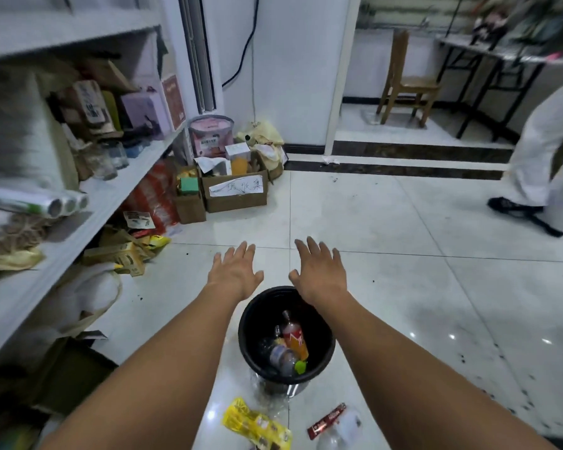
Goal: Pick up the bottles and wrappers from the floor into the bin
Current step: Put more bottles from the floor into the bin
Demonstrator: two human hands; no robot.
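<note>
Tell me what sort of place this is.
Likely a storeroom or back room: shelves crammed with boxes and rolls, cartons standing on the tiled floor, a wooden chair beyond.

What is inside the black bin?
Inside the black bin lie an orange drink bottle with a red label, a clear bottle with a bluish label, and a small green piece. They cover the bin's bottom, so whatever lies beneath cannot be seen.
</note>
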